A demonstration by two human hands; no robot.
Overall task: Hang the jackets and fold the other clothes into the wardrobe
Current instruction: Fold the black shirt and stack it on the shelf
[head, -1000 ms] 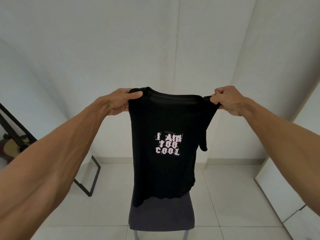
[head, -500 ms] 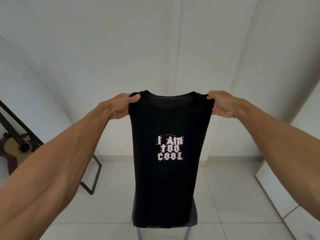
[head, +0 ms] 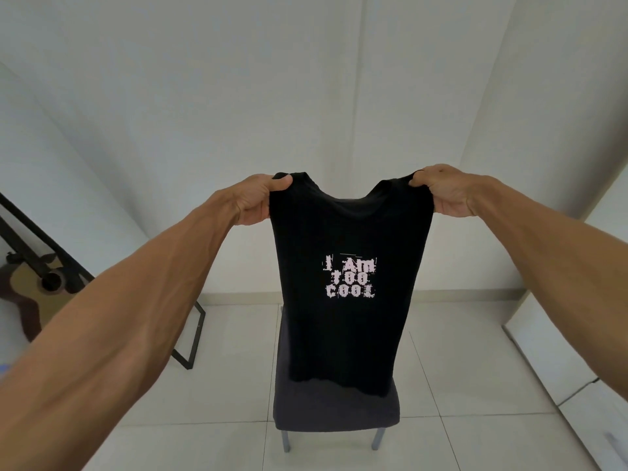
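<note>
Overhead-ish, black T-shirt (head: 346, 334) between left hand (head: 260, 200) and right hand (head: 445, 192) (both hands clenched on its shoulders)

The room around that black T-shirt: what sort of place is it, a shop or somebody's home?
Most likely a room in a home. A guitar leans by the wall, a cushioned chair stands on pale floor tiles, and a person holds up a black T-shirt by its shoulders.

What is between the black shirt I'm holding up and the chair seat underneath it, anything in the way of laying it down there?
Nothing visible. The black t-shirt hangs from the left hand and right hand, each with a grip on a shoulder, its hem just over the bare part of the chair seat. The shirt hides the seat's far part.
</note>
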